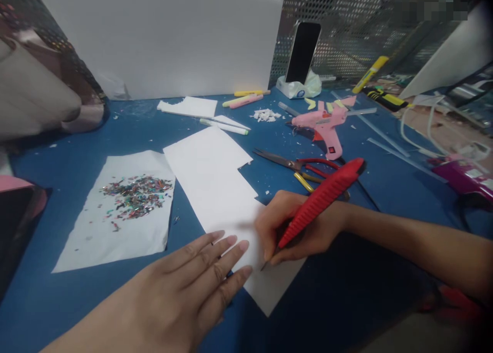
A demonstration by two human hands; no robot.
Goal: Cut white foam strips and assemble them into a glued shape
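Paper point(210, 183), white and notched along one edge, lies on the blue counter point(127, 132); the left hand point(185, 286) rests over its left edge, fingers slightly apart, while the right hand point(319, 235) is clamped around a red ribbed tool point(321, 201), whose thin tip seems to touch the paper.

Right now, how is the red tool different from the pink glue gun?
The red tool is held slanted in the right hand, its tip pointing down at the white sheet; the pink glue gun lies on the blue table, with no hand on it. The red tool is one straight stick, while the pink glue gun has a handle bending off its body. Both end in a narrow tip.
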